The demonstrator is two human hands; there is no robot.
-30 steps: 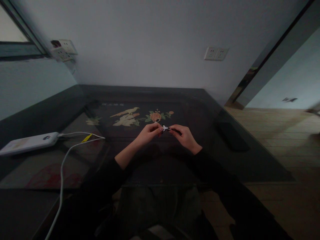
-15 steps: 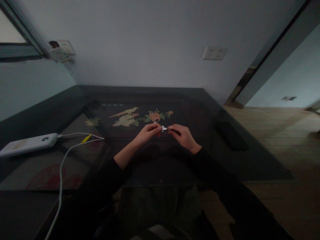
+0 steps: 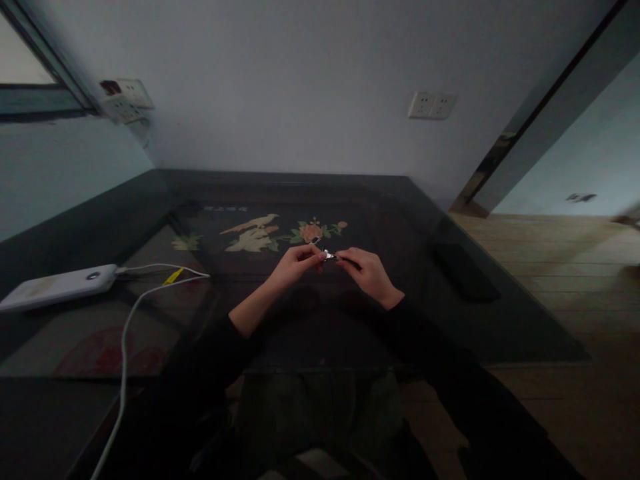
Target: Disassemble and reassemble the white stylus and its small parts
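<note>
Two hands were seen at the middle of a dark glass-topped table (image 3: 425,220), and the scene was taken from left to right. At the far left a white power bank (image 3: 57,287) was laid flat, with a white cable (image 3: 125,333) run from it toward the near edge and a small yellow tag (image 3: 173,275) beside the plug. Under the glass, a picture of a bird and flowers (image 3: 270,235) was shown.

Next, the left hand (image 3: 295,267) was held just above the glass, its fingertips pinched closed on one end of a small silvery metal piece (image 3: 329,255) (too small and dim to be named for certain). The other end was gripped by the right hand (image 3: 367,273), thumb and forefinger closed tight on a darker part of it. So the piece was kept between both hands, clear of the table.

For fine work like this, wrists would best be steadied low, the pinch kept near the tips, and the force kept light so that nothing is slipped or bent.

Farther right, a dark flat object (image 3: 463,270) was left lying on the glass.
</note>
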